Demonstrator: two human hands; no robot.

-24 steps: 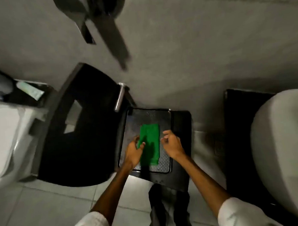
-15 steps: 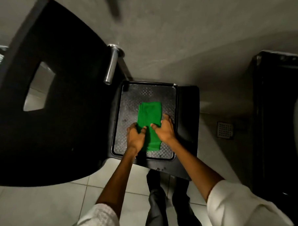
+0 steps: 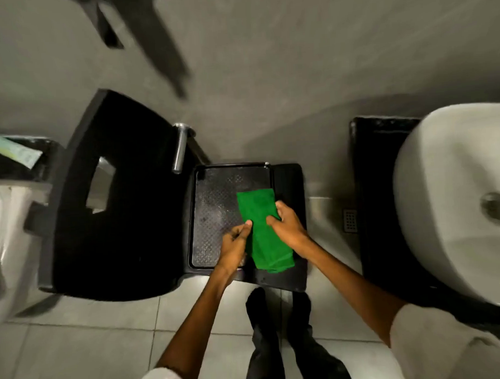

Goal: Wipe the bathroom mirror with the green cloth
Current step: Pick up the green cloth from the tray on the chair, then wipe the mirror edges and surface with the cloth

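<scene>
A folded green cloth (image 3: pixel 262 229) lies slanted over the right side of a black patterned tray (image 3: pixel 215 208) on a low black stool (image 3: pixel 288 182). My right hand (image 3: pixel 287 225) grips the cloth's right edge near its middle, thumb on top. My left hand (image 3: pixel 235 243) pinches the cloth's left edge with its fingertips. The cloth's lower end hangs past the tray's front rim. No mirror is in view.
A black plastic chair (image 3: pixel 115 209) stands left of the stool, with a chrome pipe (image 3: pixel 179 148) on the grey wall behind. A white washbasin (image 3: pixel 450 203) sits at the right, a white toilet (image 3: pixel 4 228) at the far left. My feet stand on pale floor tiles (image 3: pixel 78 354).
The cloth has shifted right and tilted, its lower end now past the tray's front rim. My right hand moved onto its right edge and closed on it. The camera view pulled back.
</scene>
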